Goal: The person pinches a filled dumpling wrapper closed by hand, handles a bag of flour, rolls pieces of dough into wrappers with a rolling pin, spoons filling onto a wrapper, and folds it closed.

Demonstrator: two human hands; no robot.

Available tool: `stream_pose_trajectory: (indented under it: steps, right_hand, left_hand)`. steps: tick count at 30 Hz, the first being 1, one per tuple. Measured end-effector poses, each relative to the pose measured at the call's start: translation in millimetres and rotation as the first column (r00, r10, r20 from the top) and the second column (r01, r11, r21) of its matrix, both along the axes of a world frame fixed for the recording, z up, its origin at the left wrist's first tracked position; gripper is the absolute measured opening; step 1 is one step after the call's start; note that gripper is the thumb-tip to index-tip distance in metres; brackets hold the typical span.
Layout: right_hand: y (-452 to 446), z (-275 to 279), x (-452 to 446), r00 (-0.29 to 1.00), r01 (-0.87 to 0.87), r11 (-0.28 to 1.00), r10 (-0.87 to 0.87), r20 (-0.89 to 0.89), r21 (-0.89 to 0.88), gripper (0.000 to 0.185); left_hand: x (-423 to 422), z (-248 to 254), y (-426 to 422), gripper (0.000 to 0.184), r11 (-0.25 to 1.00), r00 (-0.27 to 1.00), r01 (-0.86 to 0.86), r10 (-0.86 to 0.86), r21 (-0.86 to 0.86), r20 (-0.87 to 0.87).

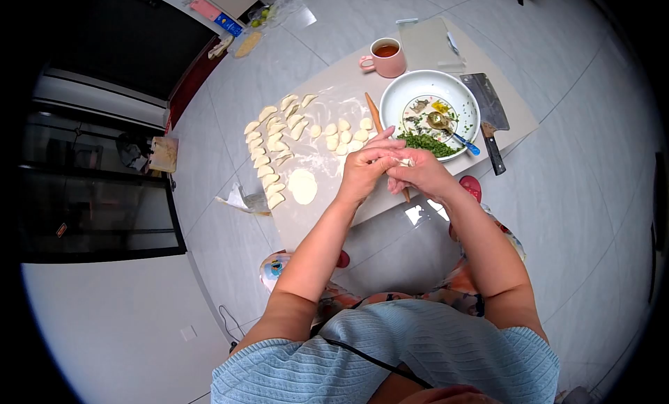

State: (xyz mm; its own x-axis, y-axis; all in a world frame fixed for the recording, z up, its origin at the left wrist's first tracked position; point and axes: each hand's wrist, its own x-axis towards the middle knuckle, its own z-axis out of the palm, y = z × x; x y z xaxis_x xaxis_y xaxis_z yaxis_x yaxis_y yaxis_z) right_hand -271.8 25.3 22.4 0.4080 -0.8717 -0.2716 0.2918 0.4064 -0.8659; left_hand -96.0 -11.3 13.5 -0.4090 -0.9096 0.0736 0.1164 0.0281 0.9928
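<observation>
My left hand and my right hand meet over the table's near edge, fingers closed together on a small dumpling. Only a bit of its pale dough shows between the fingers. Just beyond them stands a white bowl with chopped green filling and a blue-handled spoon. A wooden rolling pin lies partly under my hands. To the left are small dough pieces, flat round wrappers and several rows of folded dumplings.
A pink mug of reddish-brown liquid stands behind the bowl, near a clear glass-like sheet or lid. Right of the bowl lies a cleaver, its black handle over the table's edge. Flour dusts the tabletop. A plastic bag hangs at the left edge.
</observation>
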Motion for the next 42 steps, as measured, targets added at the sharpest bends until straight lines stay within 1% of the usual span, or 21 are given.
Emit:
stream_pose_trajectory:
  steps: [1,2,4,5,6,7,8,9,10,12,14,15,16,17,19,21,23,27,33,35,42]
  right_hand:
    - [-0.2,1.0,1.3,1.0,0.0,1.0,0.0,0.0,0.0,0.026]
    - [-0.6,2.7,3.8,1.0,0.02,1.0,-0.02,-0.006,0.016,0.028]
    - [-1.2,2.2,4.4,0.999,0.04,0.999,-0.04,-0.015,0.031,0.03]
    - [-2.6,0.1,3.4,0.996,0.074,0.997,-0.073,-0.049,0.009,0.034]
    - [-3.6,-0.9,2.5,0.991,0.106,0.994,-0.107,-0.083,-0.014,0.037]
    - [-4.5,-1.1,1.9,0.991,0.105,0.994,-0.106,-0.083,-0.014,0.037]
    - [-5.4,-1.2,1.6,0.973,0.124,0.99,-0.134,-0.187,-0.067,0.039]
    - [-5.9,-1.4,1.8,0.943,0.136,0.983,-0.166,-0.288,-0.122,0.041]
    - [-6.0,-2.7,2.8,0.943,0.135,0.983,-0.165,-0.288,-0.122,0.041]
    - [-5.8,-5.4,5.5,0.926,0.177,0.944,-0.255,-0.278,-0.278,0.046]
    - [-5.8,-2.8,0.0,0.914,0.161,0.936,-0.261,-0.309,-0.314,0.046]
    - [-6.1,-1.9,-2.6,0.9,0.149,0.925,-0.273,-0.339,-0.35,0.045]
    - [-6.1,-2.7,-2.5,0.909,0.205,0.915,-0.31,-0.279,-0.348,0.042]
    - [-7.1,-2.6,-1.0,0.91,0.201,0.915,-0.307,-0.279,-0.35,0.042]
    - [-8.2,-0.2,0.9,0.8,0.214,0.775,-0.488,-0.348,-0.595,0.036]
    - [-7.1,-1.1,4.6,0.786,0.246,0.76,-0.52,-0.335,-0.602,0.034]
    - [-8.9,-10.8,7.4,0.651,0.176,0.542,-0.69,-0.316,-0.821,0.033]
    - [-7.9,-4.9,9.1,0.637,0.188,0.535,-0.705,-0.312,-0.824,0.032]
    - [-7.9,-2.4,7.3,0.565,0.193,0.45,-0.778,-0.276,-0.872,0.018]
    - [-7.4,-3.2,3.7,0.537,0.147,0.387,-0.804,-0.255,-0.91,0.013]
    - [-8.2,1.7,4.3,0.55,0.156,0.377,-0.801,-0.237,-0.913,0.014]
  left_hand:
    - [2.4,-4.7,-1.1,0.018,0.997,0.998,0.034,-0.031,-0.064,0.046]
    - [2.7,-10.1,-0.8,0.018,0.997,0.998,0.034,-0.031,-0.064,0.046]
    - [-0.8,-9.0,2.3,0.021,0.988,0.988,-0.128,0.135,0.087,-0.069]
    - [-0.8,-7.5,3.8,0.021,0.988,0.988,-0.128,0.135,0.087,-0.07]
    - [-3.4,7.3,6.8,0.027,0.955,0.98,-0.11,0.15,0.275,-0.131]
    - [-4.3,15.3,8.6,0.034,0.89,0.966,-0.077,0.177,0.45,-0.186]
    - [-2.8,14.2,8.7,0.034,0.889,0.966,-0.078,0.179,0.451,-0.186]
    - [-0.7,11.4,8.6,0.035,0.883,0.981,-0.034,0.119,0.467,-0.155]
    - [1.1,7.9,8.3,0.037,0.875,0.99,0.01,0.058,0.485,-0.125]
    - [3.5,1.2,7.7,0.036,0.875,0.987,0.041,0.04,0.483,-0.155]
    - [5.2,-2.9,8.1,0.036,0.877,0.982,0.064,0.029,0.477,-0.185]
    - [2.6,-3.5,9.6,0.037,0.884,0.982,-0.002,0.09,0.467,-0.167]
    - [-0.1,-4.0,11.0,0.038,0.888,0.977,-0.068,0.151,0.456,-0.148]
    - [-2.6,-4.7,12.3,0.038,0.888,0.977,-0.072,0.155,0.454,-0.149]
    - [-7.7,-6.2,14.7,0.039,0.925,0.97,-0.164,0.214,0.343,-0.113]
    - [-10.8,-9.6,15.4,0.038,0.932,0.972,-0.178,0.216,0.316,-0.089]
    - [-13.3,-14.9,16.1,0.037,0.945,0.968,-0.227,0.246,0.235,-0.055]
    - [-19.3,-11.7,18.4,0.036,0.945,0.967,-0.232,0.249,0.231,-0.049]
    - [-25.8,-3.1,22.8,0.035,0.947,0.968,-0.214,0.239,0.239,-0.078]
    - [-27.2,-3.8,22.8,0.034,0.951,0.969,-0.202,0.228,0.236,-0.09]
    - [-27.2,-0.5,23.4,0.033,0.949,0.971,-0.211,0.231,0.235,-0.06]
